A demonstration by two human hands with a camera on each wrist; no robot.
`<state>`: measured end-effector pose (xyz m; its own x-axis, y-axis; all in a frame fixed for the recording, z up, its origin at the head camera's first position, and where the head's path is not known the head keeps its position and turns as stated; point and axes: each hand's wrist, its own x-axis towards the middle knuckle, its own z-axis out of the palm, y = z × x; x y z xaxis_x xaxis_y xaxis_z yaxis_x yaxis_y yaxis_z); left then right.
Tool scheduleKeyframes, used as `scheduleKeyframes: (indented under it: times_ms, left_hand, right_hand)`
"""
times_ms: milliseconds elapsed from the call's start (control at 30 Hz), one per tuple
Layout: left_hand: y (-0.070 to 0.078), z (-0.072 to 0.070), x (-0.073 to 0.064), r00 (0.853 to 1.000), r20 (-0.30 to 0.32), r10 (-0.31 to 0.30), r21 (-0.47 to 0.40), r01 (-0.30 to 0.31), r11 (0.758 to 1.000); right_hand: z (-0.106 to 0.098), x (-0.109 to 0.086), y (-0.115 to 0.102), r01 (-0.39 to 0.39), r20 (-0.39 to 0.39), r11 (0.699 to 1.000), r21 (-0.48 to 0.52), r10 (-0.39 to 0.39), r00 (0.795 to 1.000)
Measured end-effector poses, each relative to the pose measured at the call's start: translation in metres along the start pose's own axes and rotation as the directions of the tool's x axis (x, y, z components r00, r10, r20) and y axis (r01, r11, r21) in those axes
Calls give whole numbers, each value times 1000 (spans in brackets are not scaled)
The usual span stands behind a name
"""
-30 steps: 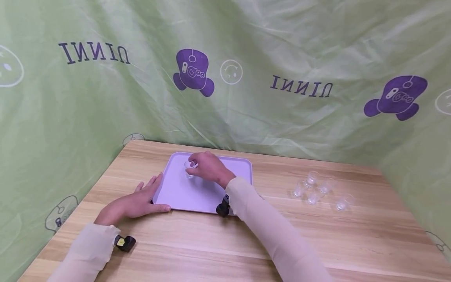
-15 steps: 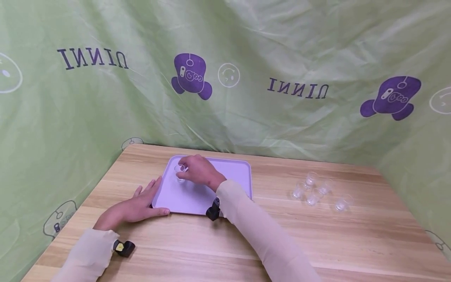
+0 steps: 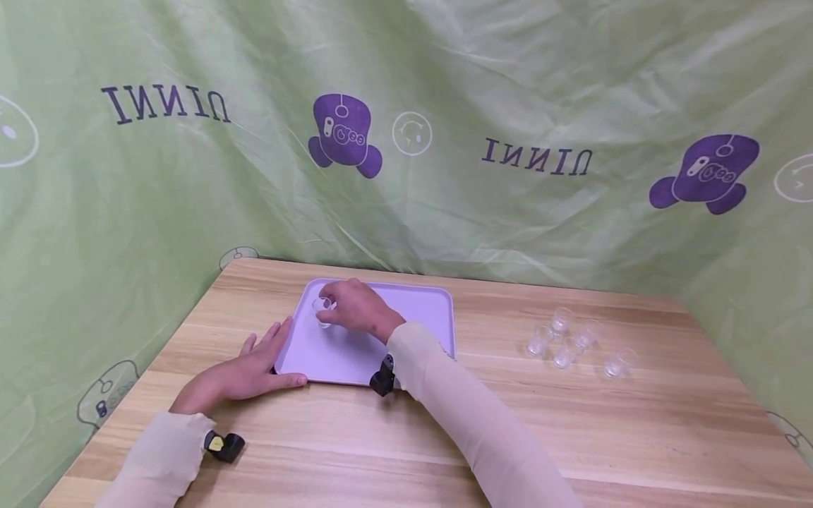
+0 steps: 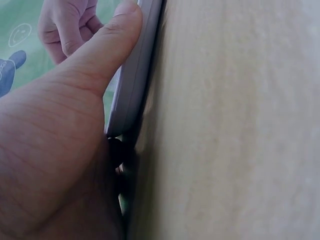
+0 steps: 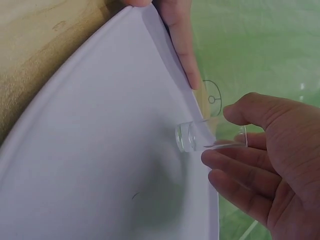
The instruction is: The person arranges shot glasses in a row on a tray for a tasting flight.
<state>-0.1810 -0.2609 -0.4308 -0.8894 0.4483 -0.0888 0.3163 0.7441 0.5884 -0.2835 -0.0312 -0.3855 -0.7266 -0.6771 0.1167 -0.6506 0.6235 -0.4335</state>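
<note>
A small clear shot glass (image 5: 212,135) stands upright over the far left part of the lilac tray (image 3: 330,360). My right hand (image 3: 358,307) pinches it near the rim between thumb and fingers. Its base is at or just above the tray's surface; I cannot tell whether they touch. At the tray's near left corner rests my left hand (image 3: 254,370), its fingers extended along the left edge and its thumb (image 4: 112,47) lying against the front edge.
On the right side of the wooden table (image 3: 508,430) stands a loose group of several clear shot glasses (image 3: 564,353). A green printed cloth (image 3: 457,219) hangs behind the table and along its sides.
My right hand has carried the shot glass a little leftward over the tray, then nearly stopped. The left hand has kept its place at the tray's corner. The head view has shifted slightly.
</note>
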Motion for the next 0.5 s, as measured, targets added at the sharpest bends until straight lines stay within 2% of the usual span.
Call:
scheduleKeyframes:
  times_ms: [500]
  left_hand:
    - [0,1,-2,1000,-1,-1,-17,1,1000]
  right_hand:
    - [3,-1,-1,4,3,1000,17,-4,1000]
